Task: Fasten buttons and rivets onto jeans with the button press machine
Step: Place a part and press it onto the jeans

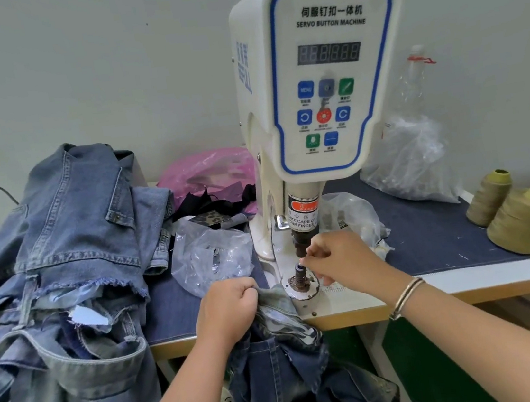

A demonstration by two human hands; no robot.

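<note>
My white servo button machine stands mid-tabletop; heaped blue denim jeans lie left, two olive thread cones right, a crumpled clear plastic bag behind them.

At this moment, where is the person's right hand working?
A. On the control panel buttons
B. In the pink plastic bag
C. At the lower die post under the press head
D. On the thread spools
C: the right hand has its fingertips at the lower die post, directly beneath the press head.
</note>
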